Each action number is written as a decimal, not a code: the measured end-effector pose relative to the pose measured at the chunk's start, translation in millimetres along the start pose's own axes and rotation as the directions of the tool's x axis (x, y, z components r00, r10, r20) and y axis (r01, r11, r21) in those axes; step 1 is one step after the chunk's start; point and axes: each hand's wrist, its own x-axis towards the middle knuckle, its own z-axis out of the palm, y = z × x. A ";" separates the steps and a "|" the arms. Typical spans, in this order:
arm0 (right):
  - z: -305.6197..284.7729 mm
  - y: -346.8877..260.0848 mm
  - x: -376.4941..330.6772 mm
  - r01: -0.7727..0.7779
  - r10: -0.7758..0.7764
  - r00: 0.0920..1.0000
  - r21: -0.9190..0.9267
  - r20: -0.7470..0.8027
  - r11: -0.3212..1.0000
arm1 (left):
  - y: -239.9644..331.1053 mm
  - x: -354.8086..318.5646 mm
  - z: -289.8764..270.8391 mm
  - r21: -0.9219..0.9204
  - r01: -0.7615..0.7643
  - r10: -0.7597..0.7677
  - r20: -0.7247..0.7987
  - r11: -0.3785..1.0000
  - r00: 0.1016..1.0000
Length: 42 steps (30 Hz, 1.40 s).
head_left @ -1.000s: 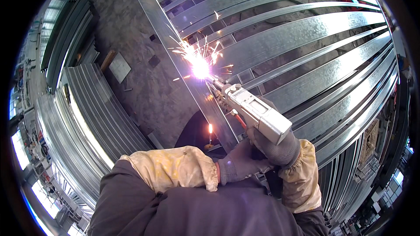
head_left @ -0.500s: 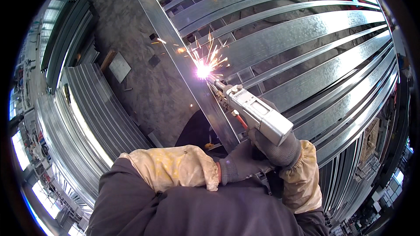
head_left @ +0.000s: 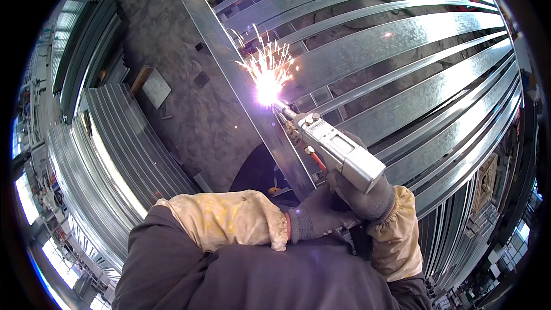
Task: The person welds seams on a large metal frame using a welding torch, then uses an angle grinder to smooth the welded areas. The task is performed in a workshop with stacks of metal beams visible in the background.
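My right hand (head_left: 370,200), in a dark grey knit glove, grips a silver handheld welding gun (head_left: 344,152) from behind and below. The gun's nozzle points up and left at a long galvanized steel rail (head_left: 221,51). A white-violet glare and a fan of sparks (head_left: 268,74) burst where the tip meets the rail, hiding the contact spot. Close under the gun, my left hand (head_left: 321,215), also gloved, is curled against my right hand. Its fingertips and whatever they hold are hidden. A red-sheathed part (head_left: 317,161) hangs beneath the gun's body.
Parallel steel slats (head_left: 402,51) run right from the rail, with gaps between them. Stacked ribbed metal profiles (head_left: 138,143) stand to the left. On the grey floor (head_left: 189,97) lie a pale plate (head_left: 156,88) and small dark pieces. More profiles (head_left: 453,241) stand at the lower right.
The spark burst has grown brighter and taller, spraying more upward. The gun tip has shifted very slightly toward me along the rail. Both hands keep nearly the same pose.
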 end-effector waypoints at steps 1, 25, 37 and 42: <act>0.9 1.6 0.2 0.030 -0.030 1.000 0.002 -0.007 1.000 | -0.8 0.3 -0.2 0.012 0.003 -0.003 0.003 1.000 1.000; 0.1 8.8 -9.3 0.095 -0.093 0.995 -0.068 0.031 0.993 | 3.8 -2.8 2.7 0.099 0.041 -0.045 0.038 0.994 0.998; -1.6 8.2 -12.0 0.090 -0.078 0.995 -0.183 0.068 0.979 | -2.5 -2.1 4.7 0.150 0.001 -0.007 0.040 0.989 0.999; -0.2 6.5 -11.0 0.114 -0.111 0.993 -0.097 0.035 0.989 | 0.4 -4.8 5.8 0.016 0.046 -0.047 0.024 0.999 0.999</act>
